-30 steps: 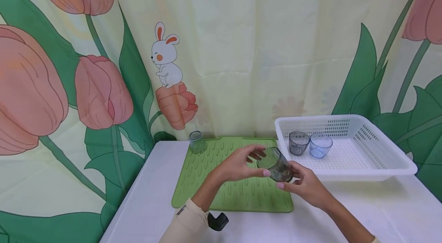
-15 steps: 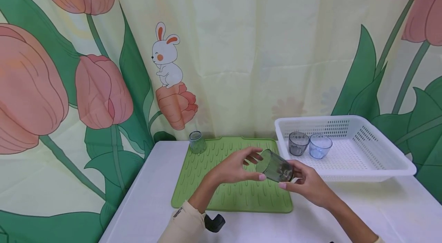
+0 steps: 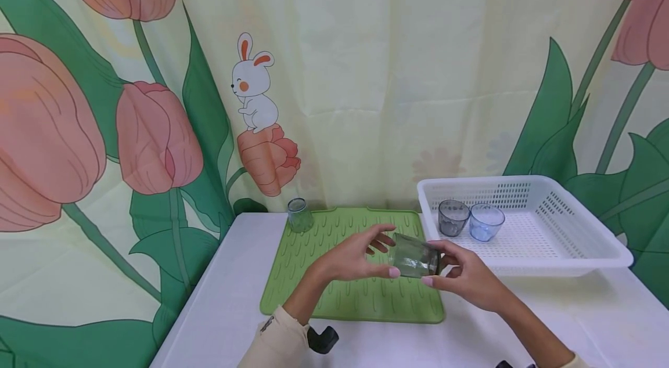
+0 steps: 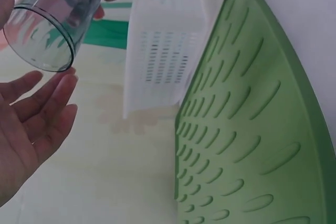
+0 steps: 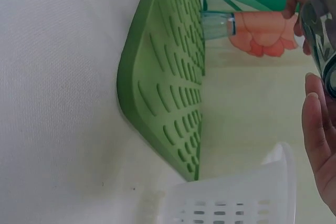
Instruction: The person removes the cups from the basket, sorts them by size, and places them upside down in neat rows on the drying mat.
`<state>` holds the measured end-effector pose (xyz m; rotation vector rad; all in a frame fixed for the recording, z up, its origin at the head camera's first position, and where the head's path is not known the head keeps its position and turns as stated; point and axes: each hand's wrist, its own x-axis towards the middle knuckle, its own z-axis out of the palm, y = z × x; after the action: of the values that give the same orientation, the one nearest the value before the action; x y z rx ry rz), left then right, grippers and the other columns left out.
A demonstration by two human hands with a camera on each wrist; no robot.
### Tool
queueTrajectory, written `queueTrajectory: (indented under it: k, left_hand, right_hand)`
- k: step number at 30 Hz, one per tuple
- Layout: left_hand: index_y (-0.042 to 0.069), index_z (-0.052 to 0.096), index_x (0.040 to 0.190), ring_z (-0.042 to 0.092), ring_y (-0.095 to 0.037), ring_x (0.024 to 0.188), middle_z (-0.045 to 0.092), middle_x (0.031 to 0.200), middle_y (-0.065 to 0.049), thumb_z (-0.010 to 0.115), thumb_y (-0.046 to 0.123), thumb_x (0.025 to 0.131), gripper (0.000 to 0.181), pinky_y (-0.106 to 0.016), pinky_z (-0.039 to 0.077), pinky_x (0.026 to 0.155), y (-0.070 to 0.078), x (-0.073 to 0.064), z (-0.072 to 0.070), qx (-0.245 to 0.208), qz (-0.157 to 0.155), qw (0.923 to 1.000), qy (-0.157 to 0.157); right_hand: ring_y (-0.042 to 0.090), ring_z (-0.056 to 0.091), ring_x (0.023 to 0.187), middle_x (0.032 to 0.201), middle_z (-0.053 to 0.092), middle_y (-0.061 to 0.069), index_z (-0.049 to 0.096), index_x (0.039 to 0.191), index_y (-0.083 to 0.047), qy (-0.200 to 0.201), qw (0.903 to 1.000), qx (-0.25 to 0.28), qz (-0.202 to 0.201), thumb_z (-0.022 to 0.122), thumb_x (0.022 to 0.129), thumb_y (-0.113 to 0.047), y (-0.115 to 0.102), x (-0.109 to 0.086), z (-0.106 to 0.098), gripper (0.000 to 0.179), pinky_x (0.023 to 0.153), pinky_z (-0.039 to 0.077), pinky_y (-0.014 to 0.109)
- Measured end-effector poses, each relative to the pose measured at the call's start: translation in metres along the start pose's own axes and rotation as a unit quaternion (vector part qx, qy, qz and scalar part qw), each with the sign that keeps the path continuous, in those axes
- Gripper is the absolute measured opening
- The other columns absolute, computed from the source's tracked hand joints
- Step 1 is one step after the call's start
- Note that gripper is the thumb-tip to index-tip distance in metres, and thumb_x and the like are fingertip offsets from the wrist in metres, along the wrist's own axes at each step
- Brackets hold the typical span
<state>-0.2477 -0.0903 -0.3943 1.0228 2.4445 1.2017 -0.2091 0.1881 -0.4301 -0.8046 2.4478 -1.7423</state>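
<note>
A clear grey-green drinking glass [image 3: 414,256] lies nearly sideways in the air above the front right of the green mat [image 3: 360,301]. My right hand [image 3: 467,278] holds its base end between thumb and fingers; the right wrist view has this hand [image 5: 320,135] at its right edge, beside the glass [image 5: 323,24]. Around the open end is my left hand [image 3: 352,255], thumb and fingers spread apart. In the left wrist view, the fingertips of the left hand [image 4: 39,114] are right at the rim of the glass [image 4: 58,30].
Another glass [image 3: 299,216] stands on the mat's back left corner. To the right, a white perforated basket [image 3: 575,249] holds a grey glass [image 3: 452,218] and a bluish glass [image 3: 486,223] side by side. A white cloth [image 3: 219,292] covers the table, with a printed curtain [image 3: 345,95] behind.
The glass has tipped from slanted to nearly level, its open end facing left toward my left hand. The left hand has shifted slightly left and down, its fingers looser around the rim.
</note>
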Motion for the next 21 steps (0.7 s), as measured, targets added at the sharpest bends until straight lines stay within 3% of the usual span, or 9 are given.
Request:
queueTrajectory:
  k: [10, 21]
  left_hand:
    - [0.015, 0.048, 0.144, 0.061, -0.019, 0.118, 0.062, 0.128, 0.001, 0.076, 0.041, 0.087, 0.069, -0.027, 0.049, 0.101, -0.0006, -0.0032, 0.0008, 0.012, 0.010, 0.9999, -0.001]
    - [0.015, 0.053, 0.138, 0.061, -0.006, 0.113, 0.064, 0.125, 0.005, 0.077, 0.045, 0.084, 0.066, -0.025, 0.049, 0.101, -0.0025, -0.0064, 0.0011, 0.017, 0.001, 0.9999, -0.001]
  right_hand:
    - [0.012, 0.064, 0.077, 0.099, 0.064, 0.010, 0.056, 0.133, -0.003, 0.012, 0.9989, -0.044, 0.007, 0.081, 0.084, -0.015, 0.0000, 0.0030, -0.0011, 0.056, 0.057, 0.054, 0.029]
    - [0.011, 0.063, 0.083, 0.105, 0.065, 0.010, 0.057, 0.133, -0.002, 0.011, 0.9985, -0.054, -0.002, 0.080, 0.085, -0.014, -0.0030, 0.0035, -0.0004, 0.054, 0.062, 0.056, 0.029]
